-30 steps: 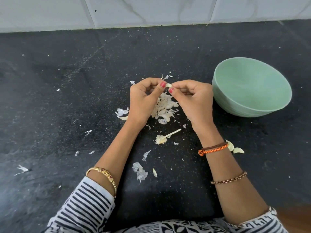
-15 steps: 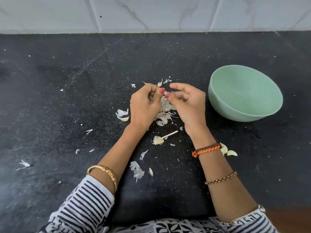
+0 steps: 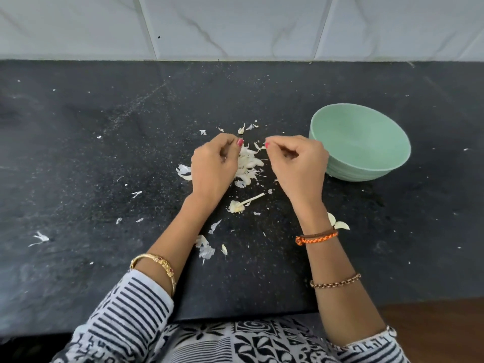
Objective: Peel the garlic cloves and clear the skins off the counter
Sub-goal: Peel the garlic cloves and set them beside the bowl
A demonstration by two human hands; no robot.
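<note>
While a heap of garlic skins [image 3: 247, 163] lies on the black counter [image 3: 104, 153], both hands hover just above it, a small gap between them. The left hand [image 3: 213, 166] is curled with thumb against fingertips; whether it holds a clove cannot be told. The right hand [image 3: 297, 163] pinches a thin scrap of skin [image 3: 262, 146] at thumb and forefinger. A bare garlic stem [image 3: 245, 203] lies nearer the person. The green bowl [image 3: 366, 142] stands just beside the right hand.
</note>
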